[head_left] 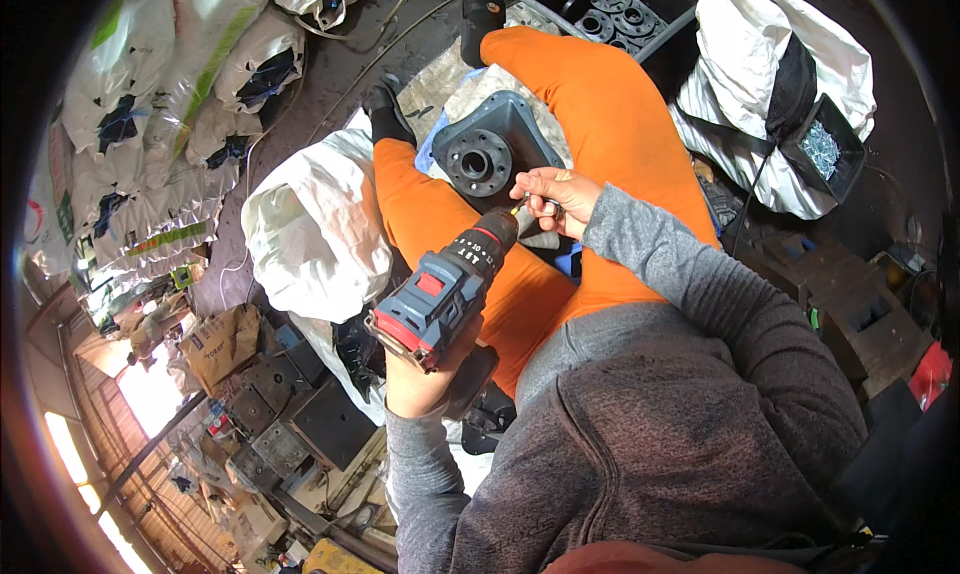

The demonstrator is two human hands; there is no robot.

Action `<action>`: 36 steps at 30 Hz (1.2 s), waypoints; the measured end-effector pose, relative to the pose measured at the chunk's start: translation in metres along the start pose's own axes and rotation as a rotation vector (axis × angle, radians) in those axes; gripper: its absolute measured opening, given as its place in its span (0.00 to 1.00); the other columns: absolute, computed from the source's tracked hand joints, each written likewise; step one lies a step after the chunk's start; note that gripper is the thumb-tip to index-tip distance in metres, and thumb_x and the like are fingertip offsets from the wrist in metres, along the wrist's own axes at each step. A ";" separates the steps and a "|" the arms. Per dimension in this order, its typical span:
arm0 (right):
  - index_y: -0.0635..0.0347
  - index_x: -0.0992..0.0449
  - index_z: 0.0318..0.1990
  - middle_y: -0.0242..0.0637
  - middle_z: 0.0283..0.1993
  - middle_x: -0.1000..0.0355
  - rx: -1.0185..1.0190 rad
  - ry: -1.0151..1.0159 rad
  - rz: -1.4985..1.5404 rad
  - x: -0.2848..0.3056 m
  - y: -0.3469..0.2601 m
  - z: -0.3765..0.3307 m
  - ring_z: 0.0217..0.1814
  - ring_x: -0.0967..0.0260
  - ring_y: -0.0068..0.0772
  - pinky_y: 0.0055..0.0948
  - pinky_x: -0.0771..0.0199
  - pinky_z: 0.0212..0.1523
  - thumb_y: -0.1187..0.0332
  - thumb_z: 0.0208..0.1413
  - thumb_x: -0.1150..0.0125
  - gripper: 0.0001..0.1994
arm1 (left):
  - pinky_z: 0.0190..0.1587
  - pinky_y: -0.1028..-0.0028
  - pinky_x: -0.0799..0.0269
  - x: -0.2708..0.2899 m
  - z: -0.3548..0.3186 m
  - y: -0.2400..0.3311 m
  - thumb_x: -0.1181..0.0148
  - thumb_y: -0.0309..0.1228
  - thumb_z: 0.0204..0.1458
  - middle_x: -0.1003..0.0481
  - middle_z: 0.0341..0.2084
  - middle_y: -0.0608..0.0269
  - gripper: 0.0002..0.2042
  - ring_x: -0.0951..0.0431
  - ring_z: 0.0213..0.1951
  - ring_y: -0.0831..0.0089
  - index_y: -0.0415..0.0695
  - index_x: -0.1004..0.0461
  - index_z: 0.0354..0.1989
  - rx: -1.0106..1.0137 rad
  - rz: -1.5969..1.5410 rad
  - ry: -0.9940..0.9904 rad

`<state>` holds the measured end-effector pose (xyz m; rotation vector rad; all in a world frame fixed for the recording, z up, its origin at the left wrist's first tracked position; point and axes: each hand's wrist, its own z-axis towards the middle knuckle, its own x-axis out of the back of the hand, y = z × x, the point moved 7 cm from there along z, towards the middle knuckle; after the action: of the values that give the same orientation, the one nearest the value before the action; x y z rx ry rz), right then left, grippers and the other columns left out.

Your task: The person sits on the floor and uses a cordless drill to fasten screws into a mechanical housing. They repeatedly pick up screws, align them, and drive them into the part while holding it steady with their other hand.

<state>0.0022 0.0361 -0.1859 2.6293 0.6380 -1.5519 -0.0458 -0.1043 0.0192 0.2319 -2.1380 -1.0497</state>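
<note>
My left hand is wrapped round the grip of a blue and black cordless drill with a red button. The drill's chuck points up and to the right, toward my right hand. A short bit with a yellowish band sticks out of the chuck near those fingers. The right fingers are pinched together at the bit's tip; what small thing they hold is too small to name. Just beyond lies a dark grey square plastic part with a round flanged collar, set between my orange-trousered legs.
At the upper right stand a black crate of round flanged parts and a white sack beside a dark bin of screws. Another white sack leans by my left leg. Filled bags and cables cover the floor at left.
</note>
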 end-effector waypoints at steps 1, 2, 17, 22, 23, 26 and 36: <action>0.61 0.24 0.37 0.20 0.21 0.38 -0.003 -0.009 -0.012 0.001 0.001 0.001 0.20 0.45 0.09 0.14 0.43 0.19 0.58 0.57 0.34 0.14 | 0.39 0.70 0.25 0.000 -0.001 -0.002 0.35 0.19 0.44 0.21 0.32 0.62 0.11 0.21 0.34 0.71 0.38 0.22 0.39 -0.004 -0.004 -0.003; 0.61 0.24 0.37 0.20 0.20 0.38 -0.005 -0.016 -0.025 0.003 0.001 0.002 0.20 0.45 0.09 0.14 0.43 0.19 0.57 0.57 0.34 0.14 | 0.39 0.70 0.25 0.001 -0.001 -0.005 0.35 0.19 0.44 0.21 0.32 0.62 0.11 0.21 0.34 0.71 0.38 0.22 0.39 -0.019 0.020 -0.016; 0.61 0.22 0.39 0.22 0.23 0.37 -0.186 0.020 -0.196 0.005 0.005 0.003 0.20 0.44 0.11 0.12 0.41 0.17 0.53 0.59 0.38 0.17 | 0.54 0.65 0.29 0.005 0.006 0.014 0.31 0.27 0.42 0.22 0.43 0.54 0.21 0.22 0.48 0.61 0.39 0.24 0.48 -0.243 0.308 -0.099; 0.55 0.22 0.44 0.23 0.32 0.33 -0.034 0.209 -0.114 0.029 0.001 0.017 0.30 0.39 0.13 0.18 0.30 0.31 0.56 0.65 0.46 0.14 | 0.38 0.69 0.27 0.013 0.017 0.010 0.34 0.22 0.47 0.22 0.35 0.60 0.14 0.21 0.34 0.69 0.38 0.23 0.44 -0.224 0.203 -0.032; 0.54 0.22 0.45 0.23 0.33 0.33 0.019 0.269 -0.114 0.035 0.002 0.020 0.30 0.38 0.13 0.19 0.30 0.32 0.57 0.65 0.46 0.13 | 0.33 0.71 0.28 0.016 0.018 0.004 0.35 0.22 0.47 0.22 0.32 0.62 0.13 0.23 0.29 0.72 0.39 0.23 0.43 -0.195 0.227 -0.018; 0.52 0.22 0.46 0.21 0.34 0.34 0.149 0.443 -0.118 0.045 0.001 0.024 0.31 0.38 0.13 0.20 0.30 0.34 0.63 0.65 0.47 0.10 | 0.22 0.75 0.31 0.021 0.031 -0.009 0.36 0.20 0.49 0.24 0.25 0.66 0.10 0.26 0.20 0.79 0.39 0.22 0.41 -0.139 0.285 0.003; 0.55 0.17 0.44 0.24 0.37 0.24 0.237 0.582 -0.248 0.047 -0.023 0.050 0.27 0.46 0.11 0.18 0.44 0.27 0.59 0.56 0.34 0.13 | 0.40 0.66 0.25 0.003 0.087 -0.012 0.33 0.26 0.44 0.20 0.35 0.54 0.14 0.19 0.37 0.59 0.40 0.23 0.42 -0.056 0.301 -0.213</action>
<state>-0.0280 0.0615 -0.2468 3.3219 0.8752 -0.9223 -0.1092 -0.0602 -0.0225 -0.2328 -2.2393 -0.9890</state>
